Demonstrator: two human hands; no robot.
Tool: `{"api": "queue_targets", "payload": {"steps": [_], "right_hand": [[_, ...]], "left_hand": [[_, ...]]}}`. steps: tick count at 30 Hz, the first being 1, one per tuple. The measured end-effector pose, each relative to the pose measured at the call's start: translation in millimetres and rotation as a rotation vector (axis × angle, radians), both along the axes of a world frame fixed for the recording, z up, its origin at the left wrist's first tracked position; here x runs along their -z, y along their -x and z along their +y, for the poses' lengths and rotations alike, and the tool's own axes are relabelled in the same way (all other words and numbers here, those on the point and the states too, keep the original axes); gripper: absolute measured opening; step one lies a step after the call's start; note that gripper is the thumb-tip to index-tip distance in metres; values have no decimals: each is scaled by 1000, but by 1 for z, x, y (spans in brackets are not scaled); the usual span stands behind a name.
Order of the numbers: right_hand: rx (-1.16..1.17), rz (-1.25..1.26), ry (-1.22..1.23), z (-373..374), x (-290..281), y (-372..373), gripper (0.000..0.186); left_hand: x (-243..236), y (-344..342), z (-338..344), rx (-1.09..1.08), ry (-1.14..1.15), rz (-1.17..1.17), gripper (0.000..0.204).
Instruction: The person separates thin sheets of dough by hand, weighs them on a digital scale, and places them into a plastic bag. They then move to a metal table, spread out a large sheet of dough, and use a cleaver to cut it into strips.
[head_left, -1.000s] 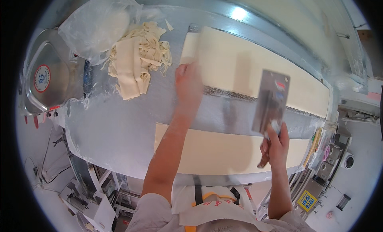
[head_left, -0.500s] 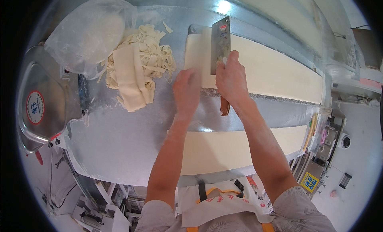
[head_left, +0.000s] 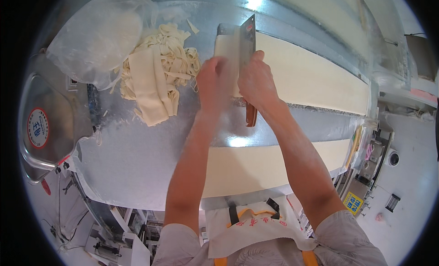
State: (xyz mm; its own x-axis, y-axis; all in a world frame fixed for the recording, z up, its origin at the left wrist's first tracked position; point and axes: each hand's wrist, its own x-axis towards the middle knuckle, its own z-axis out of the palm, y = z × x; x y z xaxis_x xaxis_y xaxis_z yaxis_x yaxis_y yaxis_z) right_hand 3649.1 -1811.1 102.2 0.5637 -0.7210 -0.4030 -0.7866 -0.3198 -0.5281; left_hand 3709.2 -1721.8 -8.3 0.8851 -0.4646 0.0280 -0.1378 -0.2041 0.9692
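Note:
My right hand (head_left: 258,83) is closed round a cleaver (head_left: 248,42) with a broad steel blade, its brown handle sticking out below the fist. The blade stands nearly edge-on over the left part of a long, pale dough sheet (head_left: 311,65), which lies on a dark-edged board (head_left: 320,109). Just left of the blade is my left hand (head_left: 212,85), by the sheet's left end. Motion smears its fingers, so I cannot make out whether they hold anything. A pale blur between hand and blade is too smeared to identify.
Left of my hands lies a heap of dough strips (head_left: 183,60) with a folded dough piece (head_left: 148,83) on it. Behind it sits a cloudy plastic bag (head_left: 100,37). A metal scale (head_left: 61,115) stands at the table's left edge. A second dough sheet (head_left: 251,172) lies nearer me.
The cleaver has shifted slightly left along the dough sheet, and its blade appears narrower, more edge-on. My left hand has moved slightly away from me. The dough heap stays put.

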Motion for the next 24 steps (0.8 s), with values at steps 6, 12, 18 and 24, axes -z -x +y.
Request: {"api": "queue_targets", "payload": {"steps": [6, 12, 18, 24], "right_hand": [[-13, 100, -18, 6, -2, -14, 31], [27, 99, 54, 15, 17, -18, 30], [-48, 115, 122, 23, 20, -24, 30], [26, 157, -104, 20, -28, -5, 24]], "left_hand": [[-1, -55, -41, 87, 66, 31, 16], [5, -66, -50, 188, -115, 88, 25], [26, -72, -52, 217, -138, 17, 28], [30, -72, -59, 168, -157, -51, 26]]}}
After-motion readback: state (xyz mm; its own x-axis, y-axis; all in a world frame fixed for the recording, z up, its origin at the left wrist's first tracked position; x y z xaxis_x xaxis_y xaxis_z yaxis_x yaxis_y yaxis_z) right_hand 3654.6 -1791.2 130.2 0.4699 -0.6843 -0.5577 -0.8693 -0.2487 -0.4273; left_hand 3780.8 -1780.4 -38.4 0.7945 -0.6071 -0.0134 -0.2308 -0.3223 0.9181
